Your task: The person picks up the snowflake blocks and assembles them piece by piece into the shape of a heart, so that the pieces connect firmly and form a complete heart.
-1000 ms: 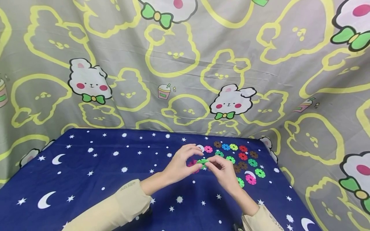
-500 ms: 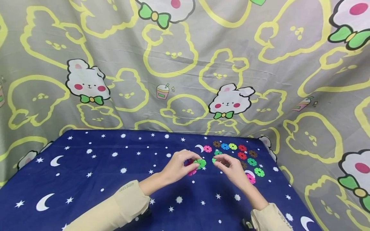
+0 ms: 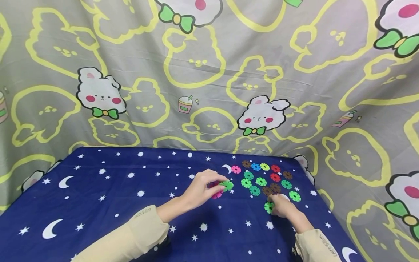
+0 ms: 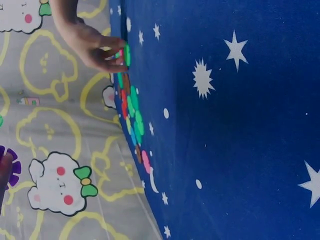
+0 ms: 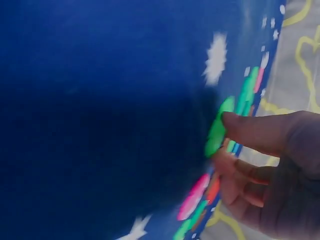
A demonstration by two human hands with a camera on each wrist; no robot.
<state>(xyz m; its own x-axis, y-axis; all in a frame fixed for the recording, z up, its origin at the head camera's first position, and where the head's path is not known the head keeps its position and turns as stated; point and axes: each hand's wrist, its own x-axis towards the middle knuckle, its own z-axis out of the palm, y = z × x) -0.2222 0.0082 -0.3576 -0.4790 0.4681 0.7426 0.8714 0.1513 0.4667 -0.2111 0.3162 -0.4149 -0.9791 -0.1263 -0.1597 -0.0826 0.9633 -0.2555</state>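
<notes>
The left hand (image 3: 202, 188) pinches a green disc (image 3: 226, 186), a pink disc (image 3: 216, 195) close beside it, right of the table's (image 3: 131, 207) middle. Loose notched discs (image 3: 260, 181) lie toward the far right corner. At their near side, the right hand (image 3: 285, 208) pinches a lime disc (image 3: 268, 207) by its edges.

I see a star-printed navy tabletop (image 3: 114, 189); notched discs (image 3: 286, 184) in brown, red, blue, yellow, pink and green lie scattered beyond the right hand (image 3: 284, 206), one green disc (image 3: 268, 207) at its fingertips
</notes>
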